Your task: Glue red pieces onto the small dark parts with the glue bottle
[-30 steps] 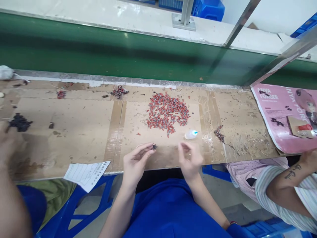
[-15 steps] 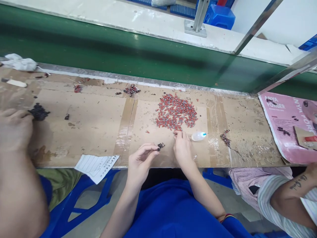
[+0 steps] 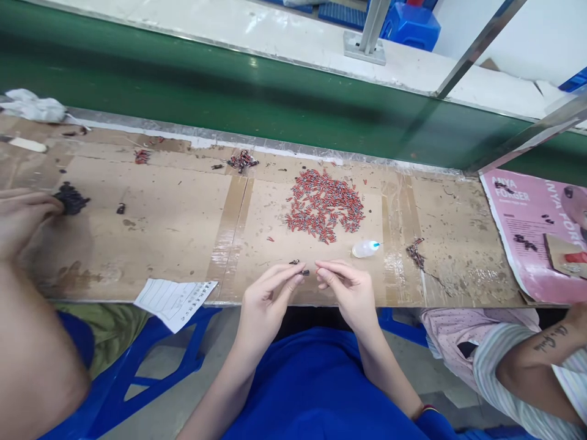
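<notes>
My left hand (image 3: 268,296) pinches a small black part (image 3: 305,272) between thumb and forefinger, low over the cardboard. Just past its fingertips lies another small dark piece (image 3: 294,261); whether it touches the fingers I cannot tell. My right hand (image 3: 348,292) is closed in a pinch close by, its fingertips facing the black part with a narrow gap between; what they hold is too small to make out. Beyond both hands spreads a pile of small red pieces with metallic ends (image 3: 323,205). A small translucent bottle with a blue tip (image 3: 365,248) lies behind my right hand.
Cardboard (image 3: 183,232) covers the bench. A person's hand at left (image 3: 22,217) touches a black heap (image 3: 71,198). A paper slip (image 3: 174,300) overhangs the front edge. Small clusters (image 3: 243,161) lie around. At right are a pink sheet (image 3: 518,214) and another person's arm (image 3: 545,351).
My right hand has drawn back from the red pile's near edge toward my left hand, its fingers now pinched. My left hand has stayed near its place, still gripping a black part.
</notes>
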`<state>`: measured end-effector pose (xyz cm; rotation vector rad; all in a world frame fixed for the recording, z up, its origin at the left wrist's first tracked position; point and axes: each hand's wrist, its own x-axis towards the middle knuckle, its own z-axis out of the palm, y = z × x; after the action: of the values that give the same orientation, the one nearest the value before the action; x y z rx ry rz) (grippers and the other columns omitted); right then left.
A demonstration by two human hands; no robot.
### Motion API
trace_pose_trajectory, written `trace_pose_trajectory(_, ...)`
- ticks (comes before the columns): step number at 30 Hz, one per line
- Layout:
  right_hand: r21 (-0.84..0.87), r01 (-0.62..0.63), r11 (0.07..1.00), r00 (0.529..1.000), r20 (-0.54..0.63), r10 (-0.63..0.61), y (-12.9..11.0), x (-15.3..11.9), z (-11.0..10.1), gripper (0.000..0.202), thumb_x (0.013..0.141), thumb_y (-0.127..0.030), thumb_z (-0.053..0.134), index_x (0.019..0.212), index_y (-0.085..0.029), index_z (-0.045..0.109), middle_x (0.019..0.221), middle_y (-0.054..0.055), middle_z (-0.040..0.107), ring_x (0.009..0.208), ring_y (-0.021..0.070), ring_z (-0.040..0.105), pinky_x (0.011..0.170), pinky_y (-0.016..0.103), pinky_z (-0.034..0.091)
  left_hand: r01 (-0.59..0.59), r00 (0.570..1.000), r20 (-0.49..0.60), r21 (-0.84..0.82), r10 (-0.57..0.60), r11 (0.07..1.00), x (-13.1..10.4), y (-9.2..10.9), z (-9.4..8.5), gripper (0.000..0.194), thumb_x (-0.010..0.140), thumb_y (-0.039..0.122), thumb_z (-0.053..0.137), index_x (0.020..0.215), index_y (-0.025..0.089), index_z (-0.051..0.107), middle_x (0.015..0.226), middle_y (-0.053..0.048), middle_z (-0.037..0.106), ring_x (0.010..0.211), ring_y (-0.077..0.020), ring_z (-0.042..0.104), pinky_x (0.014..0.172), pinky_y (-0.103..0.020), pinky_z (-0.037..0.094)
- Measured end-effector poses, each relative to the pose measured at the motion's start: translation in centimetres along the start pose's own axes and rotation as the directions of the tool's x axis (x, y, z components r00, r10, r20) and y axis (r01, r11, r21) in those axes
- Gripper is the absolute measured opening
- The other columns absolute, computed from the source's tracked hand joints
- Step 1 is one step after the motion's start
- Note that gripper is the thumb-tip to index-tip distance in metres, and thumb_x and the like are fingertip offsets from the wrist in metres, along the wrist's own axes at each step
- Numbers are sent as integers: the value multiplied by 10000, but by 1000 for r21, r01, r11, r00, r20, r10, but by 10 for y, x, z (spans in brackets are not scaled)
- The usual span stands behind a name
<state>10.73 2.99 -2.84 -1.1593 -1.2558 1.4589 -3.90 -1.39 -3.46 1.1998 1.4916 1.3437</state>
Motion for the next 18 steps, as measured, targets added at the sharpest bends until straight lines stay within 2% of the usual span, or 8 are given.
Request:
trace_pose_trajectory(5, -95, 57, 994, 998, -26, -60, -3, -5, 3, 156, 833, -268, 670, 935, -247, 787, 847, 34, 744, 673, 138, 688, 639, 258, 614, -65, 998, 15, 130, 64, 989, -3, 3, 2, 178, 869, 264, 616, 985, 215, 741, 926, -57, 744, 858, -180, 693, 781, -286, 567)
trace_pose_trajectory(9, -150, 9, 989, 998, -67, -19, -1, -8, 2, 134, 792, -262, 714, 899, -220, 782, 850, 43, 769, 732, 183, 724, 695, 296, 618, -106, 993, 67, 209, 94, 972, -3, 4, 2, 173, 882, 257, 590, 977, 212, 728, 928, -56, 740, 877, -177, 695, 783, -275, 564)
trace_pose_trajectory(13, -208, 11, 978, 997, -66, -26, 0, -9, -1, 77, 783, -250, 725, 823, -217, 783, 809, 37, 775, 720, 191, 729, 670, 288, 605, -114, 989, 123, 231, 87, 966, -2, 4, 0, 179, 893, 251, 566, 978, 216, 719, 921, -53, 735, 871, -178, 693, 770, -272, 560)
trace_pose_trajectory(18, -212, 64, 975, 996, -44, -75, 0, -12, 0, 85, 798, -218, 709, 830, -227, 787, 799, 37, 768, 722, 179, 725, 665, 276, 598, -69, 990, 132, 192, 44, 979, -1, 6, 2, 157, 883, 263, 567, 922, 205, 707, 854, -42, 723, 788, -161, 686, 741, -261, 558)
